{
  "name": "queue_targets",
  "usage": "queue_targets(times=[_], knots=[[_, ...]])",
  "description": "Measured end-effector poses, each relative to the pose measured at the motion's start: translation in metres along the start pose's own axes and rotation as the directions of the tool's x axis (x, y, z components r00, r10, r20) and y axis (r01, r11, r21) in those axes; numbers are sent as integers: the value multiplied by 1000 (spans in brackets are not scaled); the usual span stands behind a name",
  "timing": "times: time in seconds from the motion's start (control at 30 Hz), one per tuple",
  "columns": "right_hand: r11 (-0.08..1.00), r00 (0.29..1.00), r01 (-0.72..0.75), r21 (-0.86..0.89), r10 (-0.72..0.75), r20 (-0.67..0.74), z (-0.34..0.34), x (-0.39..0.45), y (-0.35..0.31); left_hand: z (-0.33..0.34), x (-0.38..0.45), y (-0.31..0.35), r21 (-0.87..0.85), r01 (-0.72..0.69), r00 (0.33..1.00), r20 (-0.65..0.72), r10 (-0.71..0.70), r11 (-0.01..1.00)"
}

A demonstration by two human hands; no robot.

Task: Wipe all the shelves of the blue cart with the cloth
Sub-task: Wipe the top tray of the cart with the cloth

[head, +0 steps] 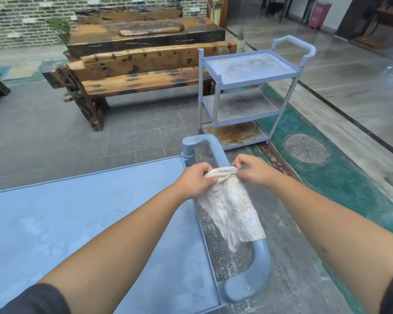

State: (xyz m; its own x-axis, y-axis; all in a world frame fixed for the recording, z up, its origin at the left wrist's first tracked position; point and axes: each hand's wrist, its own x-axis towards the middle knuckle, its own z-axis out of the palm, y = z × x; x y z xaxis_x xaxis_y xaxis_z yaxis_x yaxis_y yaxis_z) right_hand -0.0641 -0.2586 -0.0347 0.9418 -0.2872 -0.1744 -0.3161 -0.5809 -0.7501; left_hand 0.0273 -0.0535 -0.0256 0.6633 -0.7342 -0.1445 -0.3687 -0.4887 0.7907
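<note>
grey stone floor [43, 141] stretches back to a brick wall [21, 21], with a rough wooden bench [132, 73] in front of it and a green mat [340, 182] on the right. close to the camera, the top shelf [82, 223] of a blue cart fills the lower left, its curved handle [220, 152] running along the right edge. a white cloth [232, 207] is draped over that handle and hangs down beside the shelf. the left hand [195, 180] is closed, fingers curled tight around the bunched top of the cloth. the right hand [252, 168] pinches the same top edge between thumb and fingertips, mostly closed. a second blue cart [247, 91] with three dirty shelves stands farther back, well apart from the hands.
</note>
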Motion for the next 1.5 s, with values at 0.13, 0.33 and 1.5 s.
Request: queue_targets(times=[0.13, 0.33, 1.5], knots=[[966, 989, 95, -240, -65, 129, -12, -5, -10, -17, -19, 9, 121, -136, 991, 19, 135, 983], [853, 968, 221, -473, -133, 213, -16, -13, -55, -52, -53, 14, 253, -206, 978, 8, 210, 945], [535, 873, 437, -723, -58, 485, 179, 66, -98, -148, -108, -224, 673, -43, 988, 141, -70, 738]])
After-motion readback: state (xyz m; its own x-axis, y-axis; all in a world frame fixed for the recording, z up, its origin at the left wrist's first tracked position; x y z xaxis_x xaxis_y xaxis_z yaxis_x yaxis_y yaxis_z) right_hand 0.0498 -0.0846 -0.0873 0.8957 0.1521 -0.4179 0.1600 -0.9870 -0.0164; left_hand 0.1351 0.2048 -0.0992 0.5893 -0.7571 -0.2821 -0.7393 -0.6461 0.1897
